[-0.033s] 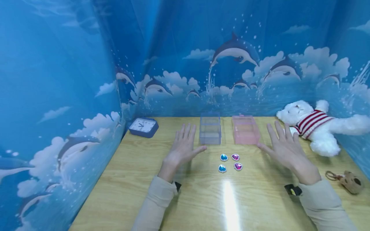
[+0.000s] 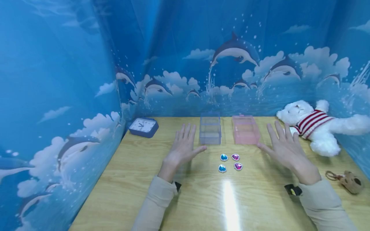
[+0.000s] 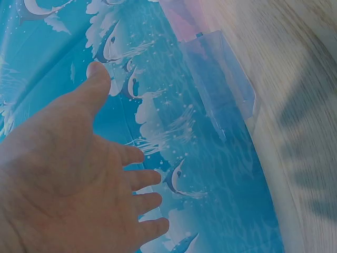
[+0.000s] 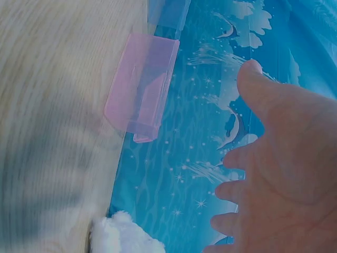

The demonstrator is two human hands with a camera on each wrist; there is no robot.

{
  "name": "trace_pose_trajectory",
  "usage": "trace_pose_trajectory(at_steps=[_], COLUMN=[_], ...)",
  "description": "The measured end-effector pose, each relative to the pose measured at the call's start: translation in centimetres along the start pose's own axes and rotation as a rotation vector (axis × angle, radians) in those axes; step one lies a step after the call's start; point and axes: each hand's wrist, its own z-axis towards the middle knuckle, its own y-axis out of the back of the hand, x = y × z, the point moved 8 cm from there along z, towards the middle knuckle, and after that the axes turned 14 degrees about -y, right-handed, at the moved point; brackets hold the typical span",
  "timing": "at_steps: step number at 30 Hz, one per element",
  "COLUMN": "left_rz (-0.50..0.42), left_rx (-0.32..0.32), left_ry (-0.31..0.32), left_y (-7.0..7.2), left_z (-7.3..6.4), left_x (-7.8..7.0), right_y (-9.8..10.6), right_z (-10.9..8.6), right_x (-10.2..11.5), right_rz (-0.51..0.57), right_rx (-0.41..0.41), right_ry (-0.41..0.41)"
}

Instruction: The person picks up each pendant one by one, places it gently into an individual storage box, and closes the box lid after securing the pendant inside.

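We have two hands raised over the table (image 2: 124, 192), palms down. Left hand (image 2: 182, 147): grip released, fingers straight and pointing away from the person, thumb out to the right. Right hand (image 2: 284, 150): also released, fingers straight and spread, thumb out to the left.

Between the hands we see four heart gems on the table, two by two. Left column blue: far blue gem (image 2: 224, 157), near blue gem (image 2: 222, 168). Right column pink: far pink gem (image 2: 235, 157), near pink gem (image 2: 238, 166). Pale rims on all; gems sit near each other, apart.

Behind the gems, two see-through boxes side by side with a gap: blue box (image 2: 210, 140) left, pink box (image 2: 247, 138) right, both by the table's back edge. Left hand is just beside the blue box. Right thumb overlaps the pink box's near right corner in the head view, but we see a gap between them in the right wrist view.

Rest: clock (image 2: 143, 126) at back left, face tipped up. White bear (image 2: 315, 122) in a red-striped top lies at back right, near the right fingertips. Brown keychain (image 2: 350, 182) on the right, by the right sleeve (image 2: 323, 199). Left sleeve (image 2: 157, 199) is beige too. Blue dolphin curtain (image 2: 173, 38) behind and to the left. Light streak on the table, front of the gems.
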Motion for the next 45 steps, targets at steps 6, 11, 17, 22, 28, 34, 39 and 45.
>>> trace_pose_trajectory(at_steps=[6, 11, 17, 22, 28, 34, 39, 45], left_rz=[-0.014, -0.098, -0.327, -0.492, -0.593, -0.663, -0.708, -0.73], left_rx=[-0.026, -0.124, -0.241, -0.24, -0.234, -0.236, -0.231, -0.253], left_ry=[-0.01, -0.002, 0.051, 0.075, 0.1, 0.124, 0.139, 0.14], left_y=[0.3, 1.1, 0.9, -0.7, -2.1, -3.0, -3.8, -3.9], left_z=[0.3, 1.1, 2.7, 4.5, 6.4, 7.5, 7.9, 7.9], left_x=[-0.1, 0.3, 1.6, 2.7, 3.4, 3.7, 3.7, 3.8], right_y=[0.3, 1.2, 2.2, 1.3, -1.0, -4.4, -5.7, -6.4], right_z=[0.3, 0.3, 0.3, 0.4, 0.5, 0.7, 0.1, -0.5], right_x=[0.2, 1.2, 4.3, 7.7, 10.6, 12.8, 14.3, 15.7], right_rz=[0.017, 0.071, 0.139, 0.141, 0.188, 0.171, 0.081, -0.066], right_rx=[-0.006, -0.118, -0.254, -0.277, -0.164, 0.07, 0.078, 0.051], right_ry=[0.009, 0.074, 0.244, 0.458, 0.577, 0.56, 0.614, 0.658])
